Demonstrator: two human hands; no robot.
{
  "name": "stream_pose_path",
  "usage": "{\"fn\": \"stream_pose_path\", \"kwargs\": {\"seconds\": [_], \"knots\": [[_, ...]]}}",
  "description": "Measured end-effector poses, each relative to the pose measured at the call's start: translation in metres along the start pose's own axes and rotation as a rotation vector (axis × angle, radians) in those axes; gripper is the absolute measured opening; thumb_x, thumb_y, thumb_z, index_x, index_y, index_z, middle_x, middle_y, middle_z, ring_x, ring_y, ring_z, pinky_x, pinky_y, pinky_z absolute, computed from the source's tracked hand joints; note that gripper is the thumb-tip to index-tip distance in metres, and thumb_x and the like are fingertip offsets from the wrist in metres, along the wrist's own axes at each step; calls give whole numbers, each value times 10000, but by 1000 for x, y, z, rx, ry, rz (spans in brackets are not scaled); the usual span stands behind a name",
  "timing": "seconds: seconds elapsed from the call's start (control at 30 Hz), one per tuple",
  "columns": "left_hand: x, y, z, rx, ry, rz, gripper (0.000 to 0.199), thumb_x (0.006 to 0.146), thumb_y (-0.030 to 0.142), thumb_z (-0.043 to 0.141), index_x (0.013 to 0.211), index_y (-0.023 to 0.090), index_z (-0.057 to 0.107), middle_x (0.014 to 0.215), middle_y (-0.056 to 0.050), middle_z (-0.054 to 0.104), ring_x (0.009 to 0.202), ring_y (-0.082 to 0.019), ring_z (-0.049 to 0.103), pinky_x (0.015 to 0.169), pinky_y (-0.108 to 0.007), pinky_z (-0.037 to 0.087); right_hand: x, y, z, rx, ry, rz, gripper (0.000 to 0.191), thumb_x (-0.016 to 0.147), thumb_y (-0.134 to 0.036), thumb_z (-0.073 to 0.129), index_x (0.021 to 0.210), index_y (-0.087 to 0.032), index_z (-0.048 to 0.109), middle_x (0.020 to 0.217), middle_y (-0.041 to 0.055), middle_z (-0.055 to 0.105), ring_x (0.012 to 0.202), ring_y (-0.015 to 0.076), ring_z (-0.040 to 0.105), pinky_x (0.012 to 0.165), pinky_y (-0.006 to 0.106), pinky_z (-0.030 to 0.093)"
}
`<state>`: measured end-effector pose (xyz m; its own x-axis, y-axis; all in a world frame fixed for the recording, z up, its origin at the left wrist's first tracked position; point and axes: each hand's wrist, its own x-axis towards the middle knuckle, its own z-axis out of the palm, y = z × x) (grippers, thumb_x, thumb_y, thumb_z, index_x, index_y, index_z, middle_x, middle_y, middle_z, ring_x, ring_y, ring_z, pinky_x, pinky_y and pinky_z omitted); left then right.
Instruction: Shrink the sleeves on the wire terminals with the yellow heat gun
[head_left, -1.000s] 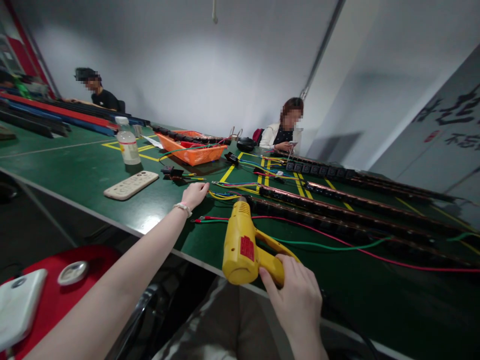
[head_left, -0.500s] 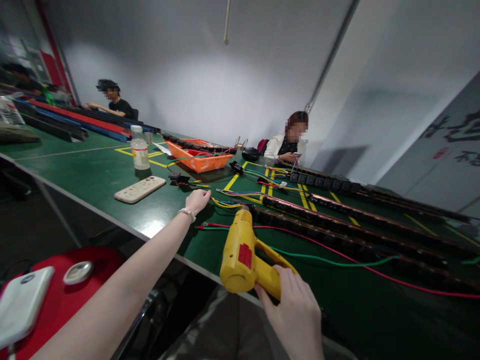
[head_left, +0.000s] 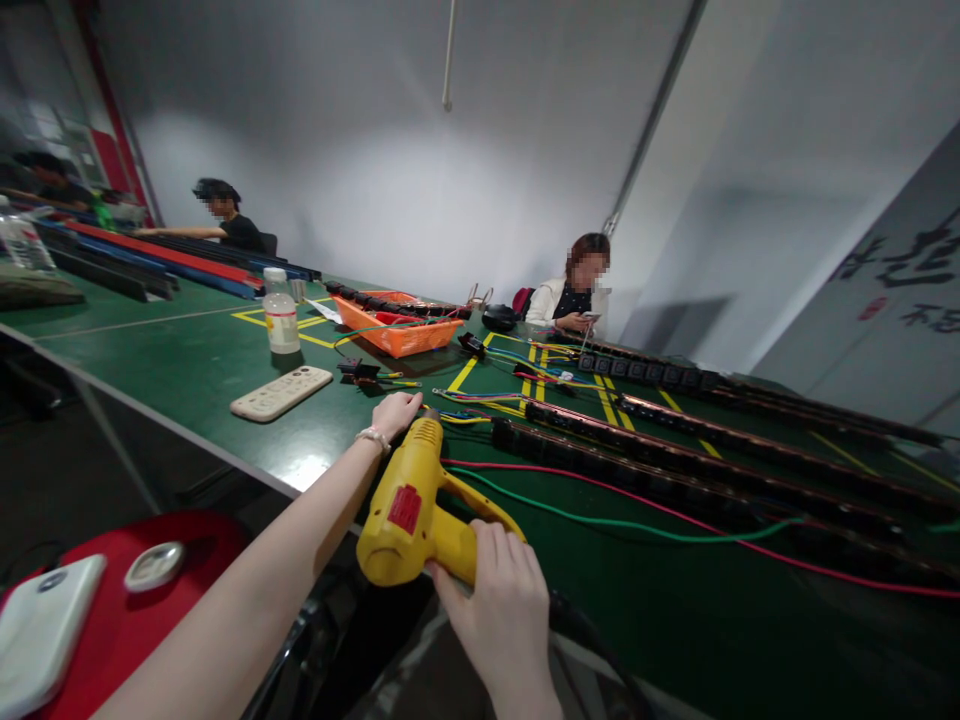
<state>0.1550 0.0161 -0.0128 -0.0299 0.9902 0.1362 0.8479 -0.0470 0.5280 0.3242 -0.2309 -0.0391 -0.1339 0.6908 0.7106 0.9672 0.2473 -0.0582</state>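
Note:
My right hand (head_left: pixel 499 590) is wrapped round the handle of a yellow heat gun (head_left: pixel 405 500) with a red label. Its nozzle points away from me, close beside my left hand (head_left: pixel 396 414). The fingers of my left hand are closed at the ends of yellow and blue wires (head_left: pixel 466 418); the nozzle partly hides the grip. These wires run out of a long dark strip of modules (head_left: pixel 570 446) lying on the green table (head_left: pixel 187 350). A red wire (head_left: pixel 540 468) and a green wire (head_left: pixel 570 512) pass behind the heat gun.
Left of my hand lie a phone in a beige case (head_left: pixel 281 393) and a small black connector (head_left: pixel 358 371). Behind stand a bottle (head_left: pixel 280 320) and an orange basket (head_left: pixel 397 338). More strips fill the right side. Co-workers sit across the table. A red stool (head_left: pixel 202 545) holds another phone.
My right hand has carried the heat gun to the left, bringing its nozzle right up to my left hand. My left hand stays at the wire ends.

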Motion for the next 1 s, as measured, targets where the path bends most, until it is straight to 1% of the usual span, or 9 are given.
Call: {"fn": "stream_pose_path", "kwargs": {"seconds": [0.1,0.2,0.33,0.47,0.63,0.77,1.0], "knots": [[1,1,-3,-25,-28,-11,573,875,526,261,854,179,716,958,-122,700,859,-250,630,611,-265,366,3,-10,9,36,23,42,486,860,-573,408,1032,-134,521,861,80,560,792,220,489,745,367,388],[-1,2,-5,-79,-32,-20,564,885,527,302,809,148,713,839,-111,701,791,-217,616,612,-249,353,4,-14,13,48,42,51,498,872,-579,367,1022,-133,530,848,80,561,780,218,487,743,368,388],[-4,1,-6,-129,-16,-25,546,899,512,353,792,101,697,694,-93,676,761,-180,586,635,-223,345,4,-14,15,32,86,40,512,883,-580,332,1013,-129,539,834,79,570,763,213,493,744,365,389],[-6,0,-7,-139,-19,-13,516,894,498,385,796,94,690,660,-78,662,737,-177,576,624,-223,338,5,-11,12,23,123,-7,518,887,-575,333,1018,-118,538,834,78,582,758,207,514,742,351,396],[-3,-2,-6,-127,-34,2,532,878,516,357,729,129,691,663,-65,658,672,-184,579,575,-239,332,5,-3,5,38,144,-32,507,862,-597,391,1002,-133,541,804,60,590,727,196,530,718,336,408],[0,-4,-1,-87,-46,16,552,867,529,308,712,154,683,706,-74,662,665,-195,583,547,-250,307,0,8,-1,59,148,-41,497,845,-609,425,998,-151,541,817,56,603,732,190,542,720,325,414],[-2,-5,4,-63,8,78,555,866,532,283,640,171,639,666,-70,631,648,-192,567,536,-259,256,-8,28,-9,9,165,-35,497,841,-617,432,999,-161,551,843,53,625,765,189,565,751,322,413]]}}
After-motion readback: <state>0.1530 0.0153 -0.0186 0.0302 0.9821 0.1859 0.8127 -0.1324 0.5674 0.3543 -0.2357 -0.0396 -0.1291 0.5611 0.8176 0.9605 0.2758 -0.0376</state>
